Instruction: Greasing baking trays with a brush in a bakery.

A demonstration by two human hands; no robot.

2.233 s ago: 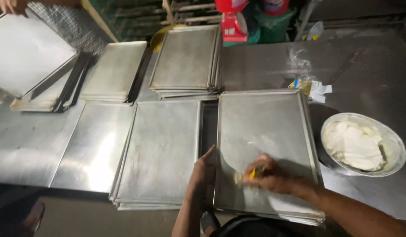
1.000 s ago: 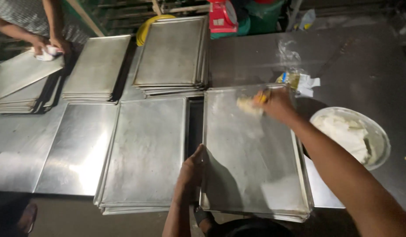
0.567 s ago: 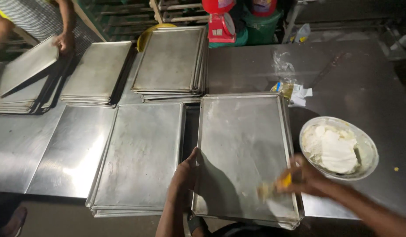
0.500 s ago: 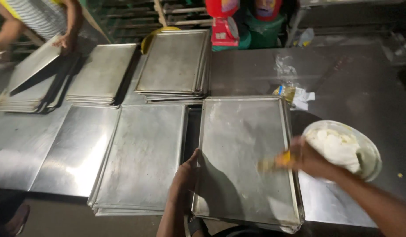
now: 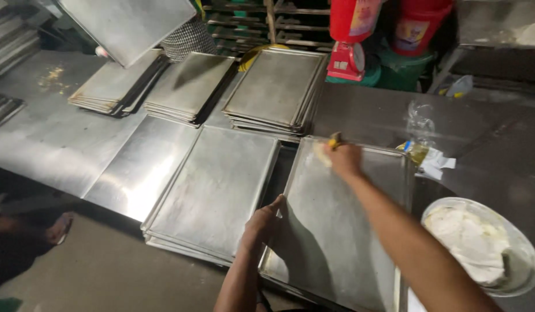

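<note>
— Where is the right hand (image 5: pixel 343 160) at this moment?

— At the far left corner of the baking tray (image 5: pixel 342 231), the topmost of a stack at the near edge of the steel desk (image 5: pixel 47 144). Its grip is closed around a small pale wad with a yellow bit (image 5: pixel 331 145), pressed onto the tray surface.

— And the left hand (image 5: pixel 266 222)?

— It rests on the tray's left rim, near the front corner. The fingers curl over the edge in a narrow grip on the rim itself.

— Which way does the tray run?

— Its long axis runs away from the person, leaning slightly to the right as it goes; the short sides face the person and the far side of the desk. It lies flat.

— What is beside it?

— Just to its left, a second stack of trays (image 5: pixel 218 190) lies parallel, with a narrow dark gap between the two. To its right stands a round metal bowl (image 5: pixel 524 254) with a white, soft mass in it, near the tray's right rim. Beyond the tray's far right corner lies a crumpled wrapper (image 5: pixel 429 159).

— Further back?

— Three more stacks of trays (image 5: pixel 276 89) sit along the far side, and one tray (image 5: pixel 128 23) is held tilted above the leftmost stack. A red scale (image 5: pixel 348 58) stands behind them.
</note>
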